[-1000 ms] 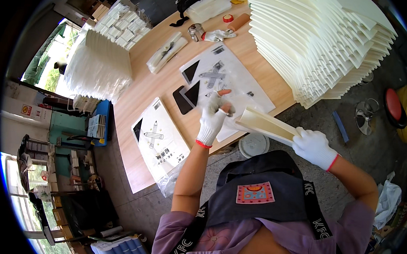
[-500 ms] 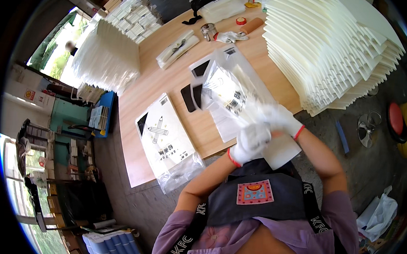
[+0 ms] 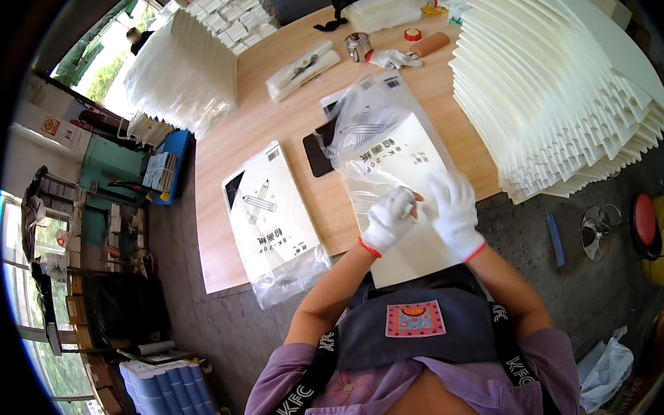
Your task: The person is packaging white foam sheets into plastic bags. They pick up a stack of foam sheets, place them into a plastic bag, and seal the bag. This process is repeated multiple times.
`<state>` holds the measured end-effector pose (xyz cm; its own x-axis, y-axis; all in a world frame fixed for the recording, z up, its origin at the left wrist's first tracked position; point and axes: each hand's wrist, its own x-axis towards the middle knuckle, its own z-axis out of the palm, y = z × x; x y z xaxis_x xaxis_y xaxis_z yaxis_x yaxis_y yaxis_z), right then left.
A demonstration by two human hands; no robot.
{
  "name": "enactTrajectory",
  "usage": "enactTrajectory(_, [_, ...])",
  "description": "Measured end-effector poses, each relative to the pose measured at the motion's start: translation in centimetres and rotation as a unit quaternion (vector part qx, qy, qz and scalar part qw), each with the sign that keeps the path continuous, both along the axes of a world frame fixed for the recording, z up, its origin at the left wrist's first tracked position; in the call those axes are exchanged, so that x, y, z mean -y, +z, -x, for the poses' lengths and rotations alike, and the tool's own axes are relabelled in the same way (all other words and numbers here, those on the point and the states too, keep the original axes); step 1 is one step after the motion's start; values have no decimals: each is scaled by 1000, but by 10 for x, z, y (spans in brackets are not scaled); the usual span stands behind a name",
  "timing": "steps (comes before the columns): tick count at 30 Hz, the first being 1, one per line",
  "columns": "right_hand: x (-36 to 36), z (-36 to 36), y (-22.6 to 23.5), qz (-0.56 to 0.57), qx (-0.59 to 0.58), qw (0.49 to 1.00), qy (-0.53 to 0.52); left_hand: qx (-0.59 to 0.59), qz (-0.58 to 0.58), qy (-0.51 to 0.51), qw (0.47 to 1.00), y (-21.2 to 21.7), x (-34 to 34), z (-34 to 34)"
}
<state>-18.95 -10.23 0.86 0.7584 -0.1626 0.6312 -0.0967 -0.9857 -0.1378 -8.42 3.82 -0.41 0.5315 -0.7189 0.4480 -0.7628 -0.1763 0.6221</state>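
A white paper pad [image 3: 412, 259] lies at the table's front edge, its near end jutting toward my apron. Its far part is inside a clear plastic bag [image 3: 364, 112] with printed lettering and a pencil drawing showing. My left hand [image 3: 391, 217], in a white glove with a red cuff, is closed at the bag's near edge over the pad; bare fingertips poke out of the glove. Beside it my right hand [image 3: 453, 215], gloved the same way, rests on the pad with fingers stretched out. To the left lies a bagged paper pad [image 3: 267, 211] with a crossed-pencil print.
Tall stacks of white sheets [image 3: 559, 100] stand at the right and of plastic-wrapped packs [image 3: 184, 73] at the far left. Farther back are a rolled clear packet [image 3: 302, 70], a metal mug [image 3: 358, 47], a spare glove [image 3: 393, 58], and a brown roll [image 3: 431, 44].
The bag and pad have come down from a tilted, lifted position to lie on the table. My right hand has opened and spread over the pad; my left has shifted slightly left.
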Motion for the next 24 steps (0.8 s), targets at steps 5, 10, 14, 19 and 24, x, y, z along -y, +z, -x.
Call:
enactTrajectory(5, [50,-34,-34,-151,-262,940,-161,146,-61,179,971,-54,-47,-20])
enactTrajectory(10, [36,-1,-37,-98,-333,928,-134,-35,-96,285,953,-33,-110,-15])
enactTrajectory(14, [15,61,-23,-60,-371,925,-54,-199,-71,282,936,-28,-143,33])
enactTrajectory(19, [-19,127,20,16,-489,872,19,-526,-4,182,831,14,-187,95])
enactTrajectory(24, [-19,142,19,-58,-342,919,186,-354,-113,-18,928,19,-174,85])
